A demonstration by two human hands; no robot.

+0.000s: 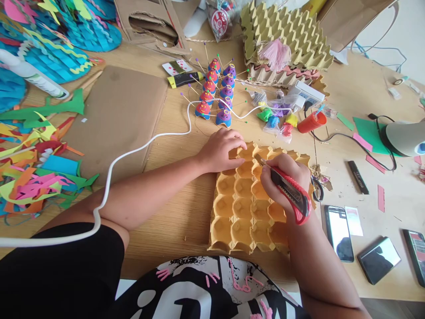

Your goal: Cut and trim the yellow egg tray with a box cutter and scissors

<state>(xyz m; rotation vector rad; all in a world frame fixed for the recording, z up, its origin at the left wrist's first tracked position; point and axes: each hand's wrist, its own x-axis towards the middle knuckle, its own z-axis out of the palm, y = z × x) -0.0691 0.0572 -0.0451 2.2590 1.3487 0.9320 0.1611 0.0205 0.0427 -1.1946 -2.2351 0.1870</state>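
Observation:
In the head view a yellow cardboard egg tray (243, 208) lies on the table before me, its cups facing up. My right hand (287, 179) is closed around a red and black utility knife (292, 195). The blade end of the knife points to the far left, over the tray's upper cups. At the tray's far left corner rests my left hand (223, 150), fingers curved and apart, thumb and fingertips at the tray's edge. Beyond that hand stand two rows of small painted egg-cup figures, red ones (202, 110) and purple ones (223, 117), with pins stuck in them.
A white cable (149, 141) runs across the table past the figures. Cut paper scraps (36, 181) and a cardboard sheet (122, 110) lie left. Stacked egg trays (285, 33) stand behind. Bagged coloured clay (272, 120), an orange cup (310, 123), scissors (318, 189) and phones (339, 232) are right.

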